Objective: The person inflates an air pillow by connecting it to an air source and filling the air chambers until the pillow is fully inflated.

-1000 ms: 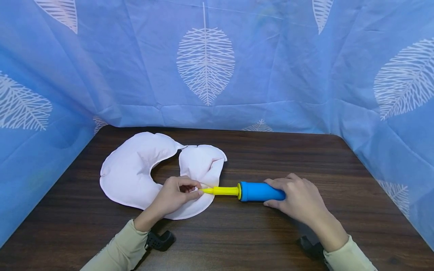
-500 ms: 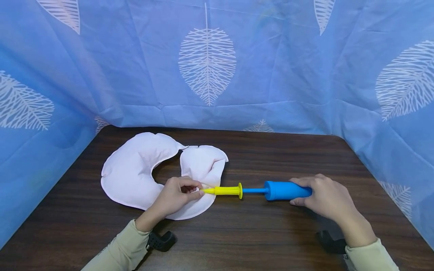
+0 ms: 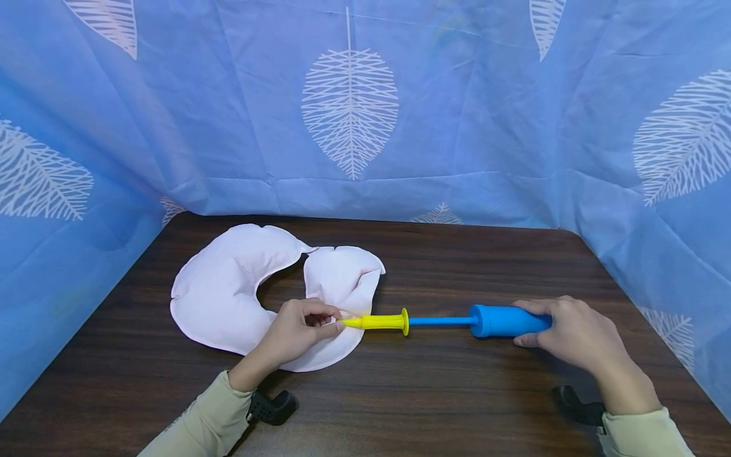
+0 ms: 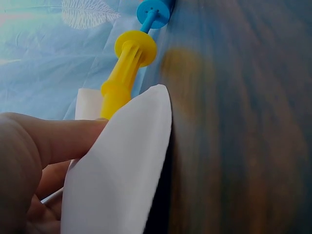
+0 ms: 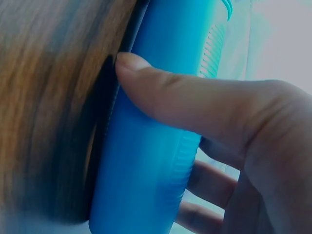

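Note:
A white inflatable neck pillow (image 3: 214,295) lies curved on the table, its left side puffed and its right end creased. My left hand (image 3: 294,333) pinches the tip of a hand pump's yellow nozzle (image 3: 382,322) at the pillow's right end. The fingers hide the spot where nozzle and pillow meet. From the nozzle's flange a thin blue rod (image 3: 440,322) runs to the pump's blue barrel (image 3: 505,321). My right hand (image 3: 588,339) grips the far end of that barrel; in the right wrist view the thumb (image 5: 165,92) lies across it.
The dark wood-grain table (image 3: 434,400) carries the pillow and pump. A blue curtain (image 3: 457,114) with white leaf prints surrounds its back and sides. Black straps with wrist mounts (image 3: 274,407) sit beneath both wrists, close to the tabletop.
My right hand has drawn the blue barrel to the right, away from the yellow nozzle, exposing more and more of the rod. The left hand and pillow have stayed in place.

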Demonstrator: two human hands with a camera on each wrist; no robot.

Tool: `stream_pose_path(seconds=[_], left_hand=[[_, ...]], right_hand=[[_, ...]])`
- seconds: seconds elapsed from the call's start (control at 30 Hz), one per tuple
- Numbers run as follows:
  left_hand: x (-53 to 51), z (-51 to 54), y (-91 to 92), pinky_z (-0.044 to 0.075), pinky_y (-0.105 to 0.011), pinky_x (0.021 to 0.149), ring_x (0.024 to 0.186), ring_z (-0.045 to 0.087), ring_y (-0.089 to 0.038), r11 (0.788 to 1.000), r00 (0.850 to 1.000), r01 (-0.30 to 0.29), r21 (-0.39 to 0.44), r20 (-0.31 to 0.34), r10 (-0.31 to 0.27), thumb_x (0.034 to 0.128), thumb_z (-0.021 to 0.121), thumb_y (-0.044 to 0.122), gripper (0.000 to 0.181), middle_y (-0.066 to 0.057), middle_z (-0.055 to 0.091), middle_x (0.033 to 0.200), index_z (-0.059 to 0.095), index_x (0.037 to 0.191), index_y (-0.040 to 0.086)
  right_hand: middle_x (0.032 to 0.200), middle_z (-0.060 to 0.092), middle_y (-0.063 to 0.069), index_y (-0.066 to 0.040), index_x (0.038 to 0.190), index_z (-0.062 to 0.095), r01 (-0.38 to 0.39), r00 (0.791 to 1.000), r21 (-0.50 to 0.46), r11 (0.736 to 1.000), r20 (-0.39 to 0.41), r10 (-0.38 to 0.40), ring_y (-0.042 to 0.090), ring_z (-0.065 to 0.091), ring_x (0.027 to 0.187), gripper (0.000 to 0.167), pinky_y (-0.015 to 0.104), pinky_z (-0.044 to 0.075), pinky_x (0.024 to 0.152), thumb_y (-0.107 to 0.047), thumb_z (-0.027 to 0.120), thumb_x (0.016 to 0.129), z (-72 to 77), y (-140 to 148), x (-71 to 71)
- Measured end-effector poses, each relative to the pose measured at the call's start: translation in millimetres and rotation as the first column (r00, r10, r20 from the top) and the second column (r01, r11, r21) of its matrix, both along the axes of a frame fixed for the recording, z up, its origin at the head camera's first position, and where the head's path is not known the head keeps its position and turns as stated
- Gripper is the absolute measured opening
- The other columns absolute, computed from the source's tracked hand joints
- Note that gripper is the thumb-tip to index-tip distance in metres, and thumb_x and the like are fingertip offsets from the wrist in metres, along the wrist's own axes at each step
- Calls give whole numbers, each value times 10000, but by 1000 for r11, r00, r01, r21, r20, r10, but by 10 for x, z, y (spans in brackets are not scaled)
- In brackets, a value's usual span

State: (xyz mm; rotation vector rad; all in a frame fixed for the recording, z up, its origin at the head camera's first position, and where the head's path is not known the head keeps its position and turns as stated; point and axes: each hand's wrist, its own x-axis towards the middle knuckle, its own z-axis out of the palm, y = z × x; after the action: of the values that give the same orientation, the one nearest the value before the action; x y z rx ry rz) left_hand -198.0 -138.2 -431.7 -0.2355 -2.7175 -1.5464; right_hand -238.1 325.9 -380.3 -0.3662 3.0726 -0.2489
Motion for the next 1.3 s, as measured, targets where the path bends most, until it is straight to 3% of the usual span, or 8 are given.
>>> stream_pose_path(seconds=[0.3, 0.5, 0.63, 0.83, 0.97, 1.3], left_hand=[[-9, -23, -17, 481, -216, 681, 764, 580, -147, 1000, 1000, 8, 0, -14, -8, 896, 853, 98, 132, 13, 679, 823, 857, 1025, 122], [-6, -21, -4, 485, -219, 680, 761, 580, -149, 1000, 1000, 2, -9, -12, -2, 892, 851, 80, 130, 13, 681, 823, 856, 1013, 127], [-4, -15, 10, 483, -222, 679, 761, 579, -151, 1000, 1000, 1, -5, -5, -1, 891, 851, 75, 124, 17, 677, 821, 856, 998, 138], [-8, -16, 16, 487, -219, 680, 765, 584, -151, 1000, 1000, 17, 1, -5, -17, 890, 853, 82, 115, 20, 677, 824, 853, 991, 138], [-1, -18, 11, 487, -215, 675, 756, 585, -148, 1000, 1000, 24, 0, -14, -24, 888, 853, 78, 113, 13, 674, 819, 851, 989, 127], [4, -17, 19, 494, -215, 691, 768, 591, -144, 999, 999, 31, -18, -35, -32, 892, 851, 84, 106, 27, 673, 818, 849, 978, 146]], right_hand=[[1337, 710, 300, -149, 1415, 719, -28, 999, -7, 1000, -33, 28, 568, 639, 1177, 725, 586, 530, 745, -425, 943, 783, -1, -131, 47], [1296, 757, 222, -169, 1382, 745, -86, 991, -16, 996, -104, 84, 520, 666, 1158, 692, 601, 547, 765, -420, 954, 772, -38, -376, 109], [1270, 781, 160, -185, 1362, 759, -142, 977, -18, 990, -166, 137, 453, 696, 1108, 656, 579, 572, 758, -417, 953, 781, -64, -586, 154], [1249, 799, 86, -177, 1356, 763, -218, 939, 0, 976, -273, 210, 356, 695, 1086, 640, 581, 577, 833, -402, 954, 788, -134, -872, 211], [1233, 805, 63, -183, 1351, 765, -241, 925, 18, 970, -299, 235, 330, 688, 1073, 642, 574, 566, 835, -414, 957, 783, -163, -988, 239], [1251, 801, 50, -227, 1362, 761, -206, 942, 38, 978, -262, 208, 323, 704, 1092, 647, 528, 588, 782, -462, 945, 787, -120, -935, 238]])
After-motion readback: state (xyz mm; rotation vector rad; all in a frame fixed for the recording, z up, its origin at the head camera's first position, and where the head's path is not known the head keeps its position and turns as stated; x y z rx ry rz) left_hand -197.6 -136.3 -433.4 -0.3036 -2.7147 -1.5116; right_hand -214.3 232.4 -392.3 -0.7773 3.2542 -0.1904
